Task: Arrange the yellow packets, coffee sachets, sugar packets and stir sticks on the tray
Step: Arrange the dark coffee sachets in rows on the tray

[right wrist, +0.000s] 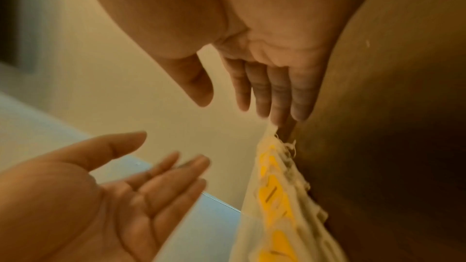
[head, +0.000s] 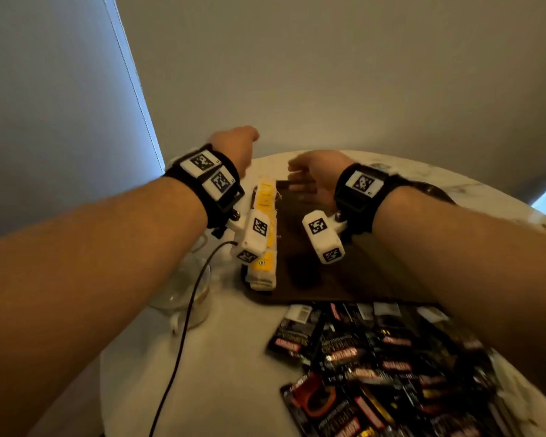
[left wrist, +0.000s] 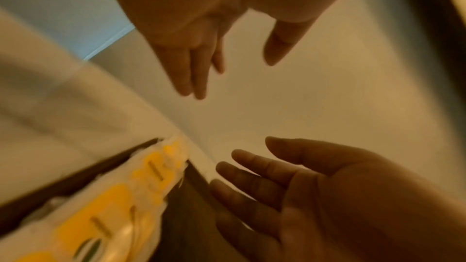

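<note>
Overhead, from the head view, both hands reached out past the far end of the tray (head: 344,288), a dark board lying on the round white tabletop (head: 221,357). The left hand (head: 234,146) hung above the far end of the row of yellow packets (head: 264,234), which lay lined along the tray's edge on that hand's side; the right hand (head: 316,171) hovered over the tray's far end, fingers loose and grasping nothing. A heap of dark coffee sachets (head: 375,367) lay on the tabletop nearer the person than either hand, just off the tray's near edge, and a clear glass bowl (head: 183,291) stood under the left forearm. From the left wrist view, the left hand (left wrist: 191,47) showed straight, relaxed fingers, empty, with the right hand (left wrist: 315,196) spread palm-up across from it and the yellow packets (left wrist: 113,206) below. From the right wrist view, the right hand (right wrist: 267,67) was released, its fingertips (right wrist: 279,119) just above the row's far end of yellow packets (right wrist: 277,206); whether they touched it I could not tell. The left hand (right wrist: 100,196) lay unclenched opposite.
</note>
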`<action>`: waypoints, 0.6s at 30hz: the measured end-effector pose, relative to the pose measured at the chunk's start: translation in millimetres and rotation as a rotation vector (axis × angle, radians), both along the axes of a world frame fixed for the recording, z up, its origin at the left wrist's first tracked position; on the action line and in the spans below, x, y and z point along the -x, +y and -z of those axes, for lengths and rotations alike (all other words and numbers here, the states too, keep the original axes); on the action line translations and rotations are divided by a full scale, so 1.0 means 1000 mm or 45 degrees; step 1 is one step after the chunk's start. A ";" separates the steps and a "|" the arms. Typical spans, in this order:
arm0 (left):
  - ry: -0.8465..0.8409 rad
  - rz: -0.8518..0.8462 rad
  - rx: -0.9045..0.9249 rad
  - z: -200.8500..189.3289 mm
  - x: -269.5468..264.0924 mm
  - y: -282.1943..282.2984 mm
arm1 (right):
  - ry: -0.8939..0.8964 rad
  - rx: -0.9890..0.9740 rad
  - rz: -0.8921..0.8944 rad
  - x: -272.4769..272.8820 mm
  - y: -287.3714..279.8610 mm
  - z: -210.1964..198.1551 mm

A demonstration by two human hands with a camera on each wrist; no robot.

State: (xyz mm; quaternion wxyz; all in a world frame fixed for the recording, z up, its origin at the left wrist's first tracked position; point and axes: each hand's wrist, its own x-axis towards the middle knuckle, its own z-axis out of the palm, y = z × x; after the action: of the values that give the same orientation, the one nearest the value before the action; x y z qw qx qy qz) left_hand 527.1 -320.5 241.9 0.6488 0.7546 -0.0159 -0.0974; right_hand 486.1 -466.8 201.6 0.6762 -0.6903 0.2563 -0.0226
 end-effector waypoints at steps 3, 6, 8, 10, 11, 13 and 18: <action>-0.162 -0.053 0.084 -0.013 0.025 0.007 | 0.060 0.289 -0.199 0.046 0.004 -0.026; -0.326 0.007 0.079 -0.016 0.072 0.011 | 0.135 0.566 -0.401 0.098 0.010 -0.039; -0.435 0.110 -0.034 -0.010 0.103 0.017 | 0.204 0.752 -0.526 0.132 0.013 -0.040; -0.501 0.206 -0.123 -0.002 0.135 0.027 | 0.283 0.994 -0.677 0.167 0.016 -0.038; -0.526 0.260 -0.168 0.001 0.152 0.032 | 0.316 1.155 -0.756 0.184 0.017 -0.038; -0.574 0.368 -0.309 0.008 0.188 0.042 | 0.381 1.439 -0.879 0.216 0.017 -0.038; -0.461 0.638 -0.735 0.034 0.249 0.064 | 0.484 1.337 -1.089 0.280 0.020 -0.032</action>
State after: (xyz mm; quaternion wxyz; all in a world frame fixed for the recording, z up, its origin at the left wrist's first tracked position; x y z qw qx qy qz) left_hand 278.3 -256.3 208.3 0.3538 0.8830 -0.2849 -0.1184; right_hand 205.7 -446.7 233.6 0.1464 -0.9577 0.0313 0.2456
